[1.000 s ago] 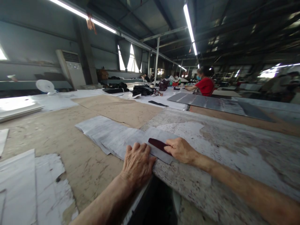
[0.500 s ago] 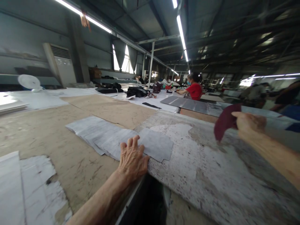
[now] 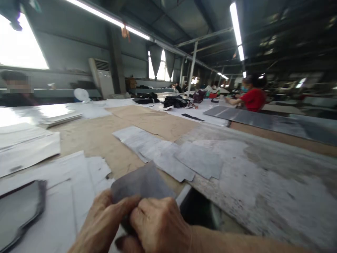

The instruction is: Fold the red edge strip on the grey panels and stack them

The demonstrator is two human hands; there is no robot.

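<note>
Low in the middle, my left hand (image 3: 104,218) and my right hand (image 3: 160,221) come together on a grey cut piece (image 3: 144,181) of thin sheet material. My left fingers pinch its near left edge. Beside them, the right hand is closed on the near edge, its fingertips hidden under the knuckles. The piece is tilted up above the table edge. Beyond it, overlapping light-grey cut pieces (image 3: 155,149) lie across the brown table covering and a stained board (image 3: 252,196).
White sheets (image 3: 76,196) lie at left, with a dark-edged grey piece (image 3: 18,214) on top. A dark gap (image 3: 200,209) opens at the table edge before me. A white fan (image 3: 81,95) and black material (image 3: 173,101) sit farther back. A person in red (image 3: 254,98) works at far right.
My left hand has left the grey pieces and drawn back. My right hand has come in from the right; the maroon piece it held is out of sight. The view has turned left.
</note>
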